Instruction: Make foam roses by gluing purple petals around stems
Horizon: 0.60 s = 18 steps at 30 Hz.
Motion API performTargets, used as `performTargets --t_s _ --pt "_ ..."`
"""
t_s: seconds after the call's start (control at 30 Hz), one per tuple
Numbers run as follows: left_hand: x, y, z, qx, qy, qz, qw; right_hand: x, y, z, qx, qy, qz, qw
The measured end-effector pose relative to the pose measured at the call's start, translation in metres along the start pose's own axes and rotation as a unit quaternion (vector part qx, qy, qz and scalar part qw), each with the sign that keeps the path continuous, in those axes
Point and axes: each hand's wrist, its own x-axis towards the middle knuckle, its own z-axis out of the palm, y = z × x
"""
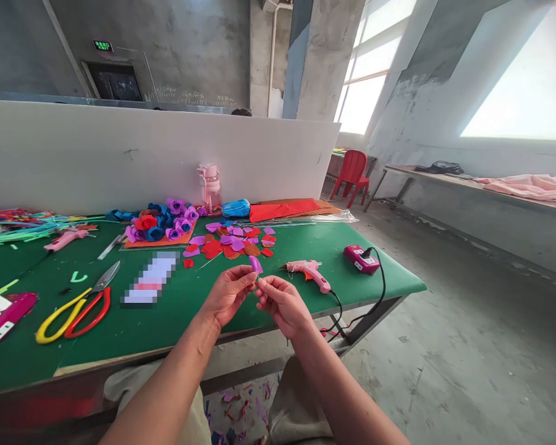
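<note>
A small rolled purple petal (256, 265) stands between the fingertips of both hands, just above the table's front edge. My left hand (234, 290) pinches it from the left side. Close against it, my right hand (280, 301) has thumb and finger pressed together at the petal's lower end; a thin stem may be there, but it is too small to make out. Behind the hands lie loose purple, red and brown petals (234, 240). A pink hot glue gun (308, 271) rests to the right of my right hand, its nozzle pointing left.
Yellow-and-red-handled scissors (90, 303) lie at left, near a second pink glue gun (67, 238). Finished flowers (160, 222) sit on orange sheets. A pink bottle (209, 188) stands by the white partition (167, 154). A magenta power socket (361, 258) with a black cable is at right.
</note>
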Motion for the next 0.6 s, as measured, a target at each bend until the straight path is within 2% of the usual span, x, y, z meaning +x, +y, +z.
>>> performTargets --t_s 0.17,0.6 --pt "-0.0008 0.0005 0.0009 0.008 0.003 -0.008 1.000 0.0007 0.0000 -0.0035 0.013 -0.015 0.014 1.000" --pt "-0.0011 0.0001 0.0020 0.025 0.014 0.007 1.000 0.0010 0.0036 -0.0082 0.113 -0.025 0.115 0.987"
